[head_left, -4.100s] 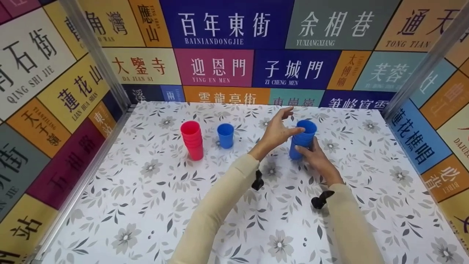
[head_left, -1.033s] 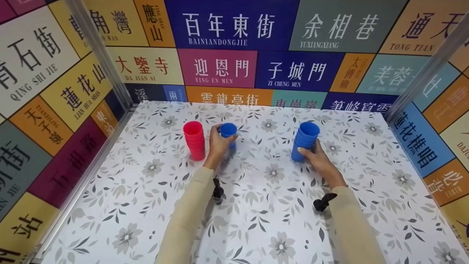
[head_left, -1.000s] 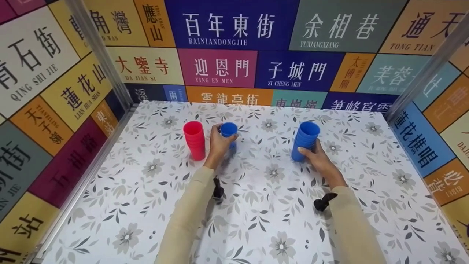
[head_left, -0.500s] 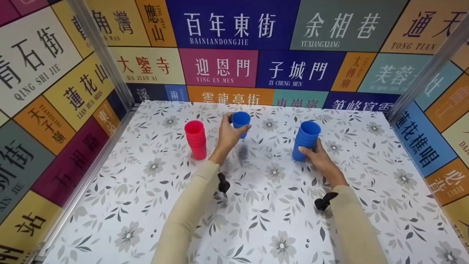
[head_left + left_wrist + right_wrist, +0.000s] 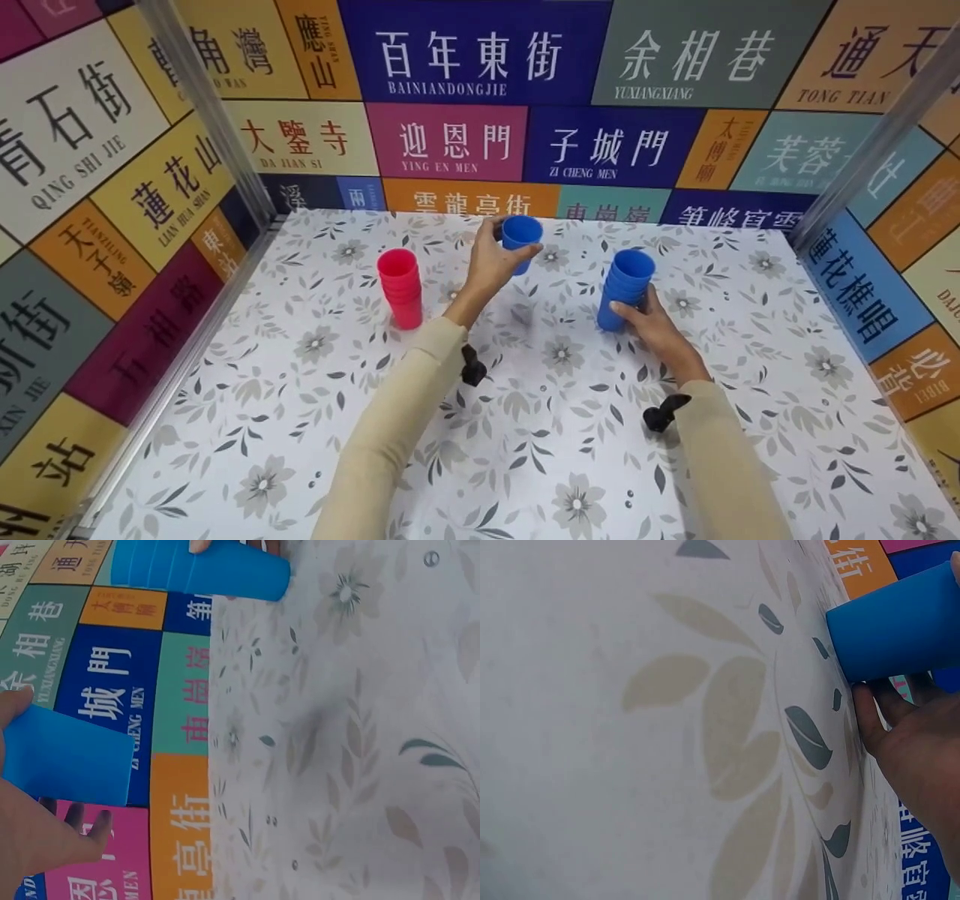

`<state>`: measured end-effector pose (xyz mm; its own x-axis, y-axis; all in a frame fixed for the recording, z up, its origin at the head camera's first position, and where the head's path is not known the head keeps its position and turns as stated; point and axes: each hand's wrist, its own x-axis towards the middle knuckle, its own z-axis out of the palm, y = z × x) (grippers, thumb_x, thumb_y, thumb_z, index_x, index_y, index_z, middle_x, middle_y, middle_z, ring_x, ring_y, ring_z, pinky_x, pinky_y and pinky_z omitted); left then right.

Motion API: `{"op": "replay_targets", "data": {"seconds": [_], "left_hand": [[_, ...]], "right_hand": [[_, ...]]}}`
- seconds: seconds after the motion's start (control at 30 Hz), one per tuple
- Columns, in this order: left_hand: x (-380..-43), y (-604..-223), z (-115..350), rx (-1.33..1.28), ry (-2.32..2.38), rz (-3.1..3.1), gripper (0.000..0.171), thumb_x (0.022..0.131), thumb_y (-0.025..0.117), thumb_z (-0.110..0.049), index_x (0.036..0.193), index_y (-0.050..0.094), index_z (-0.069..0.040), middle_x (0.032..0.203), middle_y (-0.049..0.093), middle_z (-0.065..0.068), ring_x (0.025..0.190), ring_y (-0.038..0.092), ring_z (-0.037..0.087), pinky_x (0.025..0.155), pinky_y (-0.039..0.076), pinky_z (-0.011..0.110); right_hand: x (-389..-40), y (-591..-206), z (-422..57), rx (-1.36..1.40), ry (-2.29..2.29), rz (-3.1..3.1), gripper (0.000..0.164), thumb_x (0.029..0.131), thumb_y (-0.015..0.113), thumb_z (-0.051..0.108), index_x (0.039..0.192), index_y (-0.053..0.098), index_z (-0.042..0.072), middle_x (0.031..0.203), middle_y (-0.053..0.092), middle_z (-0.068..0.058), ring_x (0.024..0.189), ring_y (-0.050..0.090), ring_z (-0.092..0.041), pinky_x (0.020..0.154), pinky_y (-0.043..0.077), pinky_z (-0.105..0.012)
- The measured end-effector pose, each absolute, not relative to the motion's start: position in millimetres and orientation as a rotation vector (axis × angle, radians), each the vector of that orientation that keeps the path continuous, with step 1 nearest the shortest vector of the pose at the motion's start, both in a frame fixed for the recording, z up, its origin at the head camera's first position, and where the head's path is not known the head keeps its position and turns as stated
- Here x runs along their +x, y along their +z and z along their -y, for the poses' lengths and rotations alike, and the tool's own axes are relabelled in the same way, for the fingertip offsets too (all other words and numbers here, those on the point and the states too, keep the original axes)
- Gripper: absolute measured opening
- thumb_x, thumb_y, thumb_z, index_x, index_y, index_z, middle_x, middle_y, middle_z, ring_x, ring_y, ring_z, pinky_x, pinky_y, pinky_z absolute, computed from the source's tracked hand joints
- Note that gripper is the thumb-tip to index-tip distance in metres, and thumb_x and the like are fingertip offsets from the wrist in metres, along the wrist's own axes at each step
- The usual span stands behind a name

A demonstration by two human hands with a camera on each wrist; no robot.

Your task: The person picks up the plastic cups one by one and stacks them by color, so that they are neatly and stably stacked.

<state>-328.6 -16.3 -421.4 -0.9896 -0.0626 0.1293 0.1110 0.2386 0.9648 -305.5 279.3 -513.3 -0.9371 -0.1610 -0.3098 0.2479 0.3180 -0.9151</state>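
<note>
In the head view my left hand (image 5: 491,262) grips a single blue cup (image 5: 523,244) between thumb and fingers, raised above the table. The left wrist view shows this blue cup (image 5: 67,757) off the tablecloth, its base pointing toward the table. On the right, my right hand (image 5: 651,321) holds the lower part of a stack of nested blue cups (image 5: 624,289). That stack stands upright; its lowest cup (image 5: 900,626) has its base at the cloth in the right wrist view. My right fingers lie along its far side, partly hidden.
A stack of nested red cups (image 5: 401,289) stands upright on the left of the table. The flower-patterned tablecloth (image 5: 525,450) reaches back to a wall of coloured signs (image 5: 480,67). Metal posts (image 5: 214,112) mark the corners.
My left hand left the blue stack, took hold of the lone blue cup beside the red stack, then lifted it and carried it rightward. My right hand has stayed on the blue stack.
</note>
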Motion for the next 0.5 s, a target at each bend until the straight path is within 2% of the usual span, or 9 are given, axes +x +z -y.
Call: {"op": "replay_targets", "data": {"seconds": [0.23, 0.5], "left_hand": [[-324, -409, -6, -0.134, -1.867, 2.35, 0.074, 0.079, 0.085, -0.025, 0.141, 0.048, -0.01, 0.138, 0.055, 0.014, 0.128, 0.055, 0.028, 0.107, 0.05, 0.045], [-320, -392, -38, -0.254, -1.84, 2.367, 0.073, 0.08, 0.085, -0.027, 0.142, 0.049, -0.012, 0.137, 0.056, 0.011, 0.122, 0.057, 0.023, 0.098, 0.054, 0.037]], "right_hand": [[-297, -495, -274, 0.09, -1.652, -2.192, 0.107, 0.096, 0.06, 0.052, 0.155, -0.028, 0.032, 0.168, -0.019, -0.008, 0.156, -0.003, -0.041, 0.12, 0.011, -0.071], [-304, -509, -278, 0.095, -1.657, -2.208, 0.112, 0.092, 0.061, 0.06, 0.152, -0.03, 0.039, 0.168, -0.019, -0.006, 0.155, -0.002, -0.043, 0.118, 0.012, -0.073]]}}
